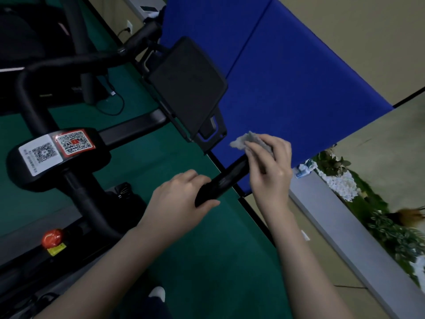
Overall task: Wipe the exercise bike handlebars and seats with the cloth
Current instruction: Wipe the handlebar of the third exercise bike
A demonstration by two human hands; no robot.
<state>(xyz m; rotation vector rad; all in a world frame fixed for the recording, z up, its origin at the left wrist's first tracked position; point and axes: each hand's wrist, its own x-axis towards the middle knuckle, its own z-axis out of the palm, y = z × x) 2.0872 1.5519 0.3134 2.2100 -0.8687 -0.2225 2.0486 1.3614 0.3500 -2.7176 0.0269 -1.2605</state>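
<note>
- Black exercise bike (76,185) fills the left side over green floor (207,261), two QR-code stickers on its centre housing.
- Black rectangular tablet holder (186,88) juts out past the bars, in front of a blue padded panel (287,77).
- Glossy black tubular handlebar grip (220,183) angles up to the right.
- Left hand (181,196) wraps its lower end, fingers curled round.
- Right hand (269,166) pinches a small crumpled grey cloth (248,141), bunched at the grip's upper end.
</note>
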